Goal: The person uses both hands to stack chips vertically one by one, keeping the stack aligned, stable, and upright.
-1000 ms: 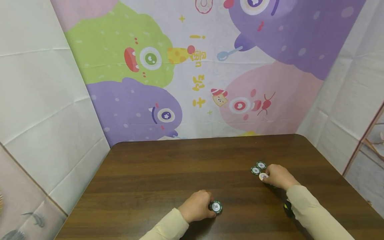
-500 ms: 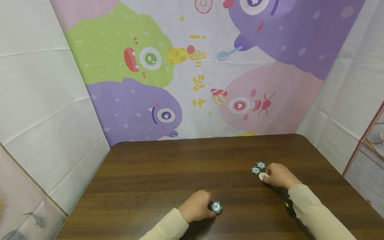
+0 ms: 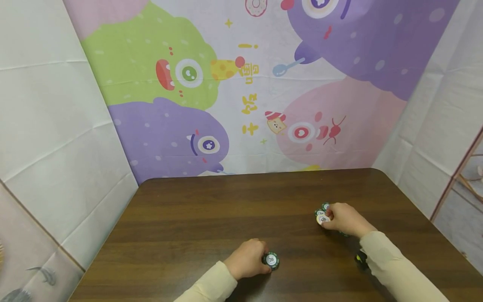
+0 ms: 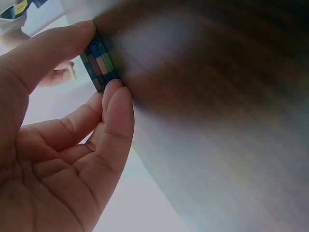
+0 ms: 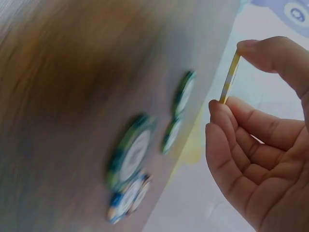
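My left hand [image 3: 247, 259] grips a short stack of poker chips [image 3: 271, 260] by its edges at the table. The top chip is green and white and reads 20. In the left wrist view the thumb and fingertips pinch the stack [image 4: 100, 64] from opposite sides. My right hand [image 3: 346, 219] pinches a yellow-and-white poker chip [image 3: 323, 219] by its rim. In the right wrist view that yellow chip [image 5: 230, 77] is held up off the table. Just beyond it lie two green chips [image 3: 320, 213], partly covered by the yellow chip and the hand.
Another green chip [image 5: 131, 153] and some blue-and-orange chips [image 5: 129, 199] lie on the table near the right hand; the arm mostly hides them in the head view. The brown wooden table [image 3: 211, 209] ends at a cartoon-printed cloth [image 3: 260, 155]. White panels [image 3: 68, 126] stand on both sides.
The right hand has moved left and slightly away from me with the yellow chip, now over the edge of the green pair. The left hand and its stack have stayed put.
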`<state>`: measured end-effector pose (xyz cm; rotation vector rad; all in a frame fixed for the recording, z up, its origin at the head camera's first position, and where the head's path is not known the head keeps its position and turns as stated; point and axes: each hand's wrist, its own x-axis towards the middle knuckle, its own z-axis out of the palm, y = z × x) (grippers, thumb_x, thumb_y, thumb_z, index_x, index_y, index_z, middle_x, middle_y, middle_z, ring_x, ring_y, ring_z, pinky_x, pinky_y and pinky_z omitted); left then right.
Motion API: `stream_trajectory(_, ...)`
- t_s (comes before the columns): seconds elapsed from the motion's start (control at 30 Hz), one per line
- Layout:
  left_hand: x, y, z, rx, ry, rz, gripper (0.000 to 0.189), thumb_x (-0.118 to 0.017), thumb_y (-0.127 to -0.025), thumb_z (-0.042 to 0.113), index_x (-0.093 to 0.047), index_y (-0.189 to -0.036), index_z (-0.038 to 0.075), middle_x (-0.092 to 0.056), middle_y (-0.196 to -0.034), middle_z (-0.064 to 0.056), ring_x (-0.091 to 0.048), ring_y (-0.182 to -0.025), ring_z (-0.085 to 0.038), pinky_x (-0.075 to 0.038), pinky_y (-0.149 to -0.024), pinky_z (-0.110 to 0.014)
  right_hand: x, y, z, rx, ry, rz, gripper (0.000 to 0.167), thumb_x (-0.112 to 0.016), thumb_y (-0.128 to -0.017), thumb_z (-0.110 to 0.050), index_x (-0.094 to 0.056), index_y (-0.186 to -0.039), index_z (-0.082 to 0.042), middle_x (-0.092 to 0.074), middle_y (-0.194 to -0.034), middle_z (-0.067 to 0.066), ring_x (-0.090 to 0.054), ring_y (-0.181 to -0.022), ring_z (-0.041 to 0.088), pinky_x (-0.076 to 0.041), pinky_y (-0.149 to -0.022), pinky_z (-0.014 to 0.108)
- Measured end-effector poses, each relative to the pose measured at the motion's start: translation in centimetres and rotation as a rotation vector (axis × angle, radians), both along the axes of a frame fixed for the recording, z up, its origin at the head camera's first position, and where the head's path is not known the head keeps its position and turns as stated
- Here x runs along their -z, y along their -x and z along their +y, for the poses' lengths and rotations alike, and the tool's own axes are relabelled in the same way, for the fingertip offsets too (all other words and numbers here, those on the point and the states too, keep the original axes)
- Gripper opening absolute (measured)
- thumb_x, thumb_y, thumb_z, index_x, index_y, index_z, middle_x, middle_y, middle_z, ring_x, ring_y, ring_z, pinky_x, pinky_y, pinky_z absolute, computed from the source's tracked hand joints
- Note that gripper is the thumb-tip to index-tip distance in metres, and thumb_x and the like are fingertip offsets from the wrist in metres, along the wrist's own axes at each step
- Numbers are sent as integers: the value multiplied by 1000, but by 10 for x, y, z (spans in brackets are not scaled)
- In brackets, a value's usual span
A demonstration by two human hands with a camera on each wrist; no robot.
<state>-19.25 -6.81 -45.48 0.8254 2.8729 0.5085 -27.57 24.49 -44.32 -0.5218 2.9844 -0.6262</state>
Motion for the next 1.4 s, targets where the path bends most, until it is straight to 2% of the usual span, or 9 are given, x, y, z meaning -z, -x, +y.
stream_trajectory(0.13,-1,0,-1,0,-2,3,27,-86,-68,24,-69,-85,10,-64,-79,5,-50,-70,-2,-44,-64,-19,-6,-5,-14,-35,16,16,28,-77,-79,-26,-67,-92,-3,-63,-78,-2,-51,-66,11,-43,-60,28)
stream_trajectory(0.47,0,-1,-1,3,-7,20,28,-86,-67,24,-70,-85,10,-63,-78,6,-50,-70,-1,-44,-63,-18,-17,-19,-51,-187,77,53,26,-80,-78,-24,-68,-93,-6,-63,-81,-4,-53,-70,5,-47,-64,24)
stream_trajectory(0.67,1,-1,-2,-1,-12,38,28,-87,-66,25,-69,-82,11,-61,-75,7,-49,-68,-1,-43,-62,-18,-21,-29,-71,-260,109,47,26,-79,-77,-23,-66,-94,-8,-62,-82,-5,-55,-71,5,-46,-63,21)
stream_trajectory(0.93,0,0,-1,-1,-18,8,26,-86,-67,23,-68,-81,11,-60,-74,7,-47,-66,-1,-42,-60,-18,-20,-38,-97,-340,89,28,25,-78,-79,-22,-67,-96,-8,-61,-86,-5,-57,-75,9,-48,-65,21)
stream_trajectory(1.17,1,0,-2,4,-36,-7,23,-86,-67,22,-68,-79,13,-59,-72,8,-45,-65,0,-41,-59,-17,-17,-45,-115,-411,85,-29,22,-77,-80,-21,-68,-95,-9,-61,-89,-4,-57,-75,8,-47,-64,19)
stream_trajectory(1.4,2,1,-2,11,-22,45,27,-86,-65,24,-65,-79,14,-57,-71,10,-45,-64,-1,-41,-58,-19,-11,-49,-124,-452,40,-12,22,-78,-78,-20,-68,-93,-8,-61,-86,-6,-51,-72,1,-46,-63,18)
